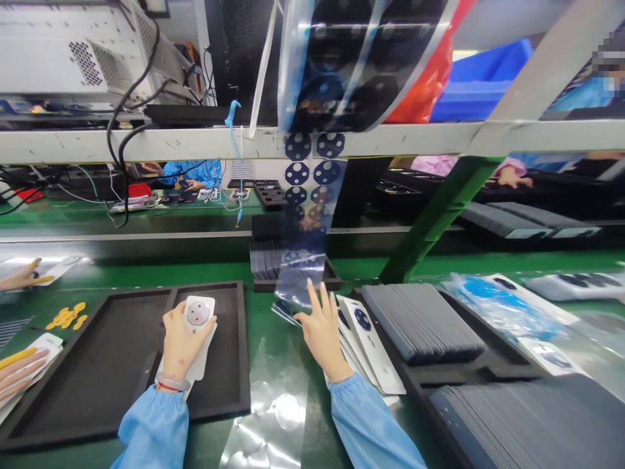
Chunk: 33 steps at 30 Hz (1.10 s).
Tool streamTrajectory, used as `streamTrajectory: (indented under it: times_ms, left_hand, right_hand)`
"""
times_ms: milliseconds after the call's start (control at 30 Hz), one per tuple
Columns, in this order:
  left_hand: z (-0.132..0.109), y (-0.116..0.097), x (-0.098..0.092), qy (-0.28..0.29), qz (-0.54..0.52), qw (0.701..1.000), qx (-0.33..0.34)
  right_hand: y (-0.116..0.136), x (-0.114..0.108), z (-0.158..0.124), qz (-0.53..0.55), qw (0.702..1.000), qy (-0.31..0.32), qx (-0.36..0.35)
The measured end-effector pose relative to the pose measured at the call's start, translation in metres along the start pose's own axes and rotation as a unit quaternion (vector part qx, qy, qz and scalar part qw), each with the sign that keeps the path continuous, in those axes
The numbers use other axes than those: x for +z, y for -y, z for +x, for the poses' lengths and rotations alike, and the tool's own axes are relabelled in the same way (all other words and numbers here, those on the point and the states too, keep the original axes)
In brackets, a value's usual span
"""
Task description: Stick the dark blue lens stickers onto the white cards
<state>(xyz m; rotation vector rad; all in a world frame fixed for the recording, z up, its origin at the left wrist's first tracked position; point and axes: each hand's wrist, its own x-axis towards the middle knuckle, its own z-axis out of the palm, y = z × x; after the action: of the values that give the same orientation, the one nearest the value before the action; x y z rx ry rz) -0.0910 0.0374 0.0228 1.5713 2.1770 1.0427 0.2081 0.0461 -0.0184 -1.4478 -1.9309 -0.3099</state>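
- My left hand [180, 346] had its fingers curled around a white socket piece [198, 314]: round face, smooth plastic, backed by a white card, held over the near-left black tray [112, 352].
- My right hand [322, 335] had its fingers spread and straight, the tips touching the glossy clear film strip [305, 260] that hung at centre and carried dark round stickers.
- Printed white cards [370, 339] lay fanned just to the right of that hand; their print was too small to read.

One white socket part [198, 314], round recessed face with two holes turned up, gripped in left hand [181, 345] over black tray's [97, 365] middle divider. Clear film strip [305, 254], paired dark round stickers, hangs from shelf [146, 143] edge; lower end under right hand [322, 332] fingertips.
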Motion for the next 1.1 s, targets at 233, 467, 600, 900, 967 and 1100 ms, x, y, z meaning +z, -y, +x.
streamTrajectory:
  times_ms: [233,467,600,900,967,1100]
  left_hand:
    - [-0.002,-0.008,-0.001,0.089,-0.284,0.949,-0.099]
    - [-0.020,-0.018,0.007,0.251,-0.361,0.892,-0.104]
    - [-0.040,-0.032,0.021,0.346,-0.359,0.863,-0.082]
    - [-0.061,-0.038,0.034,0.392,-0.417,0.819,-0.036]
    - [-0.060,-0.038,0.033,0.423,-0.432,0.796,-0.029]
    - [-0.058,-0.034,0.033,0.458,-0.419,0.784,-0.005]
  right_hand:
    - [0.006,0.004,-0.007,0.179,0.969,0.165,0.050]
    - [0.040,-0.014,0.003,0.650,0.691,0.149,0.278]
    - [0.054,-0.017,0.001,0.696,0.616,0.128,0.346]
    - [0.070,-0.014,-0.008,0.664,0.616,0.134,0.401]
    - [0.070,-0.014,-0.008,0.654,0.632,0.125,0.396]
    - [0.071,-0.016,-0.008,0.618,0.675,0.135,0.379]
